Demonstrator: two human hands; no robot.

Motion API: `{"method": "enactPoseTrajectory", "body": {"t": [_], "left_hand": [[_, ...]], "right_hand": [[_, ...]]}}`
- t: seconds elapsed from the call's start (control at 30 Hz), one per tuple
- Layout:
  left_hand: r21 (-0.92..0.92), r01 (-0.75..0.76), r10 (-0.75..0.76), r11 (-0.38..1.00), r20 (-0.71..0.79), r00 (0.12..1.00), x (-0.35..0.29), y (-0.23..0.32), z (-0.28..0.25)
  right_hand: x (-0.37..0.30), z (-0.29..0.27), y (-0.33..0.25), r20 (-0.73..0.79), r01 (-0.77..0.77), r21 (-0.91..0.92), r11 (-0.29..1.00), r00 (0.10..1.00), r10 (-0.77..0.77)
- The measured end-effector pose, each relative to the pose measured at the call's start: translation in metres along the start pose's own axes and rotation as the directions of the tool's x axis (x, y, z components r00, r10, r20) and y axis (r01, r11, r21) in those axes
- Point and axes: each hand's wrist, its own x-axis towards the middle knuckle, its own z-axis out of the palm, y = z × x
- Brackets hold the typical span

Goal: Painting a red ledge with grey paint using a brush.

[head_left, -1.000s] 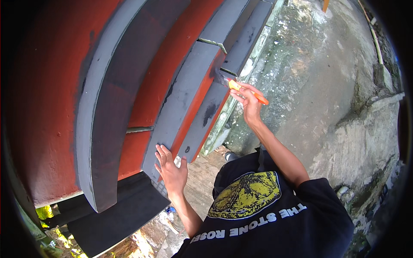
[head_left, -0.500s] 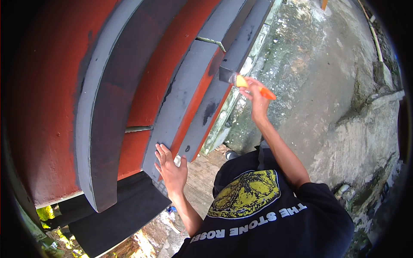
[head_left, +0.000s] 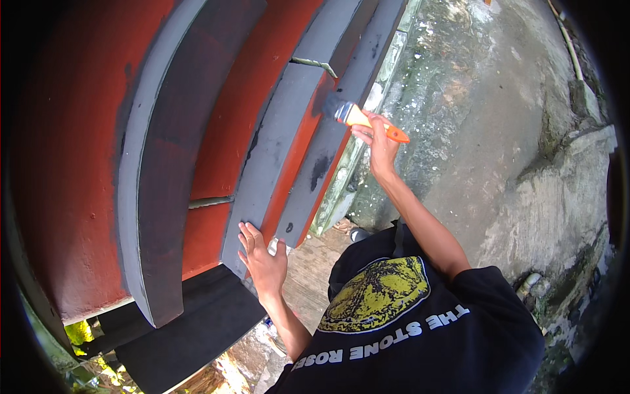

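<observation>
My right hand (head_left: 378,140) grips a paintbrush (head_left: 357,118) by its orange and yellow handle. The dark bristles press against the red side face (head_left: 293,159) of a stepped ledge, where a dark patch of paint (head_left: 321,101) shows near the top. Grey paint covers the ledge's flat tops (head_left: 278,125), with black smudges on the outer, lower step (head_left: 319,171). My left hand (head_left: 264,261) rests with fingers spread on the near end of the ledge, holding nothing.
At left stands a red wall (head_left: 65,164) with a curved grey and dark rib (head_left: 156,190). A black panel (head_left: 190,331) lies below it. To the right, a stained concrete surface (head_left: 459,131) stretches away, with a pipe end (head_left: 529,282) beside it.
The brush has moved left and slightly down, from above the lower step onto the red side face. My left hand stays in nearly the same place.
</observation>
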Motion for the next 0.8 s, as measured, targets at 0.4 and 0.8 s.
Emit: {"method": "enactPoseTrajectory", "body": {"t": [0.4,0.8], "left_hand": [[0.012,-0.001,0.001,1.000,0.012,1.000,0.001,-0.001,0.002],[-0.018,0.001,-0.001,1.000,-0.008,1.000,0.000,-0.002,0.002]], "right_hand": [[0.015,-0.001,0.006,-0.038,0.017,0.063,0.998,0.999,-0.015],[0.005,-0.005,0.006,0.030,-0.055,0.014,0.998,0.998,0.055]]}}
